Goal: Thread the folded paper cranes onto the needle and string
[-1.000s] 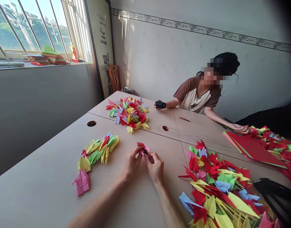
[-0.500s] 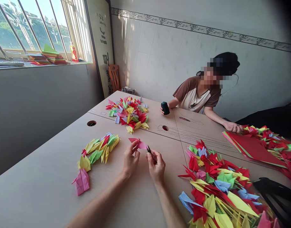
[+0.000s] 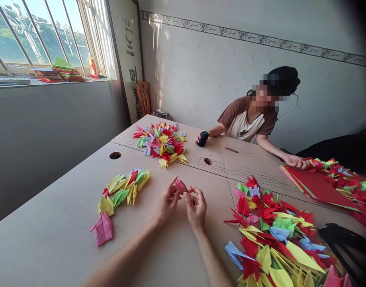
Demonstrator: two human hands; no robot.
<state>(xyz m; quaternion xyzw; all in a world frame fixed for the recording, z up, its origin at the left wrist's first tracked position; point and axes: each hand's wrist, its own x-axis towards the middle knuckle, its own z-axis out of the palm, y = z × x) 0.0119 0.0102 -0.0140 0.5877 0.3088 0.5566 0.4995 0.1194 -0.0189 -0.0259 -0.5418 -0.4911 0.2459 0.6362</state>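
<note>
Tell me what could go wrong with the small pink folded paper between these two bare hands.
The small pink folded paper is pinched between the left hand and right hand, so firm fingers might crease or crumple it. The loose heap of colourful paper cranes lies close by the right hand, so a careless sweep could scatter it.

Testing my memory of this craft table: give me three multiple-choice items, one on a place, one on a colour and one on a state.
1. Where is the pink paper crane?
A) Left of the left hand
B) On the windowsill
C) Beside the seated co-worker

2. What colour is the top sheet of the paper stack?
A) Blue
B) Red
C) Green

3. What state is the pink folded paper in?
A) Lying flat on the table
B) Held between the left hand and right hand
C) Lying inside a box

Answers:
1 A: it lies on the tabletop, left of the hands.
2 B: red covers the stack.
3 B: both hands hold it raised.
</note>
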